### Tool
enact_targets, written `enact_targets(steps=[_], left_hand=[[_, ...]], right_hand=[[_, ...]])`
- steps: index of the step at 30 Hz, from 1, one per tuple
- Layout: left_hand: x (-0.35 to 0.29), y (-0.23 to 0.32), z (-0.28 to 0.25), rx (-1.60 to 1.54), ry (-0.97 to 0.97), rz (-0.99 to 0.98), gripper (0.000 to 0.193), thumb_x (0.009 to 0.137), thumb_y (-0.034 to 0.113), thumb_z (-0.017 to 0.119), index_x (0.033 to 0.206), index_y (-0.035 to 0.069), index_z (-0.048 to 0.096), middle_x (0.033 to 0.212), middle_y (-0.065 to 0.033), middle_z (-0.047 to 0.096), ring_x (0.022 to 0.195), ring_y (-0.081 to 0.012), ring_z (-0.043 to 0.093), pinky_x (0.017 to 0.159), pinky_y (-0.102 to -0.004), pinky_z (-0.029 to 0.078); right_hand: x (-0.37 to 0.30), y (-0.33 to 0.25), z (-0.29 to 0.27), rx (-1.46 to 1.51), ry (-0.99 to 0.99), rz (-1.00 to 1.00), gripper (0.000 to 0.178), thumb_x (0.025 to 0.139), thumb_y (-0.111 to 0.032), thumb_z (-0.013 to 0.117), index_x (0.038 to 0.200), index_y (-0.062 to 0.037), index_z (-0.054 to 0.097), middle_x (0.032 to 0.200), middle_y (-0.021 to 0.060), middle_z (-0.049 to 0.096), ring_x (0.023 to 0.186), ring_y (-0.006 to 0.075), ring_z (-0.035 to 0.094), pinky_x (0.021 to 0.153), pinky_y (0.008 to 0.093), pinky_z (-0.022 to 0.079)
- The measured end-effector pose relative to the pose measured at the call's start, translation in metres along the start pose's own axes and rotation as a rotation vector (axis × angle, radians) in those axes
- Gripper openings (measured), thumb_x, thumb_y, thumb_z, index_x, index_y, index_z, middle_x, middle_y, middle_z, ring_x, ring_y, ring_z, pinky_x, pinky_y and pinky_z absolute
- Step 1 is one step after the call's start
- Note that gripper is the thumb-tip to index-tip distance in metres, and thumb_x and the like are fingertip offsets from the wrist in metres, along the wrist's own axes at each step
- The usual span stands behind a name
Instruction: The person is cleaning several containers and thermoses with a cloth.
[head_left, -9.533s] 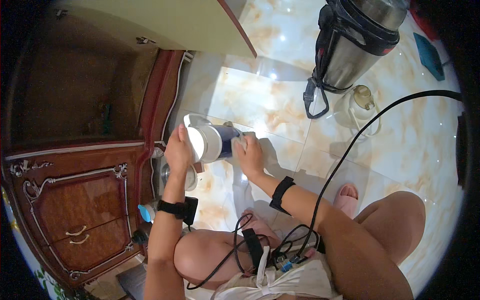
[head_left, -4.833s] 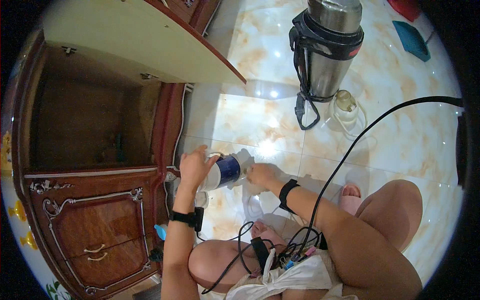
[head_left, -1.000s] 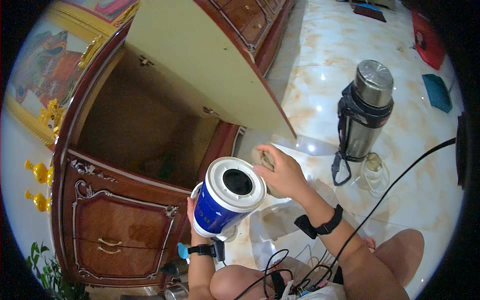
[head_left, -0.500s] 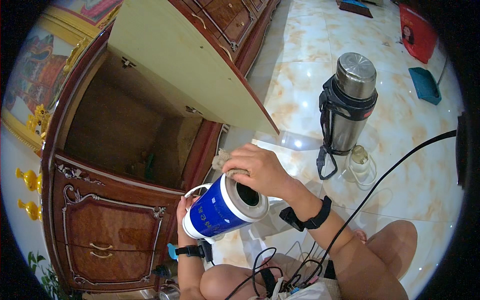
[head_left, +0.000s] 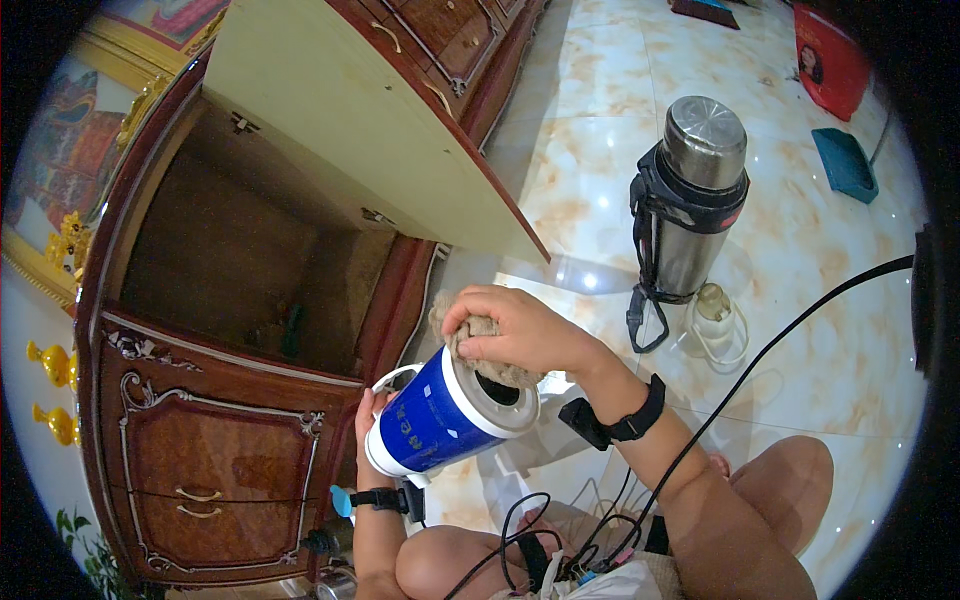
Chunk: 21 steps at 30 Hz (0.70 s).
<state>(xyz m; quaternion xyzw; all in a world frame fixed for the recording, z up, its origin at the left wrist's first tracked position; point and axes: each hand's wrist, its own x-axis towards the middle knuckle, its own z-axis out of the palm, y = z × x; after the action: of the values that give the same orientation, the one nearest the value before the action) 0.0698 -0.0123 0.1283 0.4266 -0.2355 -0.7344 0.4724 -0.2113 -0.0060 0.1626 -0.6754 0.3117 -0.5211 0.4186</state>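
A blue and white thermos jug [head_left: 428, 422] is tilted in front of me, its dark open mouth turned toward the lower right. My left hand [head_left: 372, 425] grips it from the left side, near its white handle and base; some of the fingers are hidden behind it. A crumpled beige cloth [head_left: 478, 338] is bunched in my right hand [head_left: 520, 325]. The cloth presses on the jug's white rim and hangs over part of the mouth.
A steel vacuum flask [head_left: 690, 220] with a black strap stands on the tiled floor beside a small whitish capped piece [head_left: 714, 318]. At left, a wooden cabinet [head_left: 220, 450] has its door [head_left: 400, 140] swung wide. A teal dustpan [head_left: 845, 165], red bag [head_left: 830, 65] and black cable [head_left: 790, 335] are to the right.
My right hand has turned and brought the cloth over the jug's rim, so it covers more of the mouth. The jug and my left hand stay nearly in place.
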Motion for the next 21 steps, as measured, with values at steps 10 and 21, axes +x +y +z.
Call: enact_targets(steps=[10, 21], left_hand=[[-0.006, 0.002, 0.016, -0.016, 0.007, 0.019, 0.035, 0.086, 0.039, 0.039, 0.076, 0.010, 0.054, 0.079, -0.0115, 0.063, 0.075, -0.0242, 0.062, 0.070, -0.0381, 0.051], [0.002, 0.010, 0.010, 0.199, 0.115, 0.264, 0.041, 0.086, 0.031, 0.044, 0.086, -0.006, 0.060, 0.082, -0.0165, 0.064, 0.068, -0.0219, 0.063, 0.063, -0.0311, 0.053]], right_hand=[[-0.004, 0.024, -0.014, -0.321, 0.227, 0.407, 0.020, 0.069, -0.022, 0.061, 0.085, -0.0095, 0.060, 0.077, 0.0121, 0.061, 0.075, 0.0266, 0.058, 0.068, 0.0326, 0.045], [-0.034, 0.141, 0.002, -0.315, -0.279, 0.711, 0.030, 0.070, -0.027, 0.058, 0.080, 0.0006, 0.063, 0.077, 0.0142, 0.063, 0.071, 0.0223, 0.057, 0.067, 0.0295, 0.045]])
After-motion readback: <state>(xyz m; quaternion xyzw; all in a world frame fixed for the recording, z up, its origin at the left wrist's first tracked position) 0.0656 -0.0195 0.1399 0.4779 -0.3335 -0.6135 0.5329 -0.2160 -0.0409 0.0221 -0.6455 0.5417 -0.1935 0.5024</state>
